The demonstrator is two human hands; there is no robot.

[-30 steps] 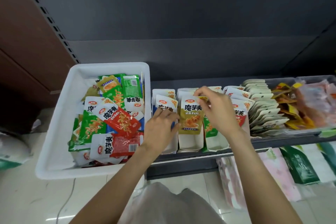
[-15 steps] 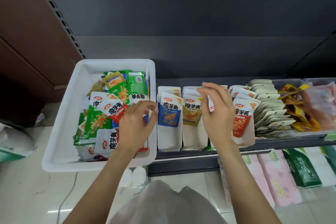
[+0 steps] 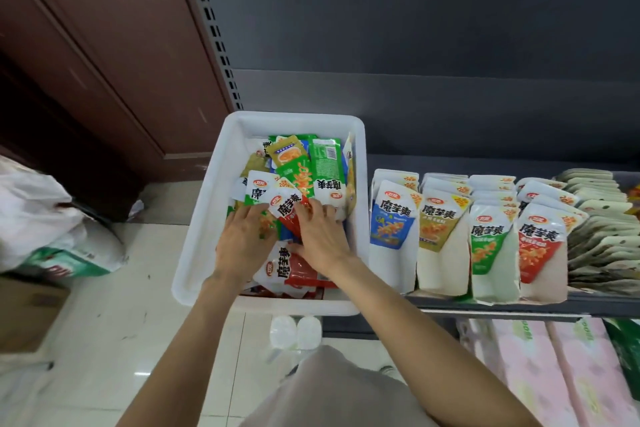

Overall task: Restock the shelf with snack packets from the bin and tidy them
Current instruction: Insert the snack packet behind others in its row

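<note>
A white bin (image 3: 204, 218) full of mixed green, red and yellow snack packets stands left of the shelf (image 3: 519, 306). Both my hands are inside it. My left hand (image 3: 244, 241) lies flat on a green packet (image 3: 258, 189), fingers spread. My right hand (image 3: 322, 236) rests on a red packet (image 3: 287, 206) with its fingers straight, thumb touching another red packet (image 3: 294, 267) below. On the shelf stand upright rows fronted by a blue packet (image 3: 391, 218), a yellow one (image 3: 438, 222), a green one (image 3: 488, 239) and a red one (image 3: 538, 246).
Pale fanned packets (image 3: 602, 236) fill the shelf's right end. Pink packs (image 3: 554, 374) lie on the lower shelf. A white sack (image 3: 52, 236) and a cardboard box (image 3: 27, 312) sit on the floor at left. Two white caps (image 3: 294, 331) show under the bin.
Both hands have left the shelf rows and moved left into the bin, now lying on the packets there. The view has shifted left and closer.
</note>
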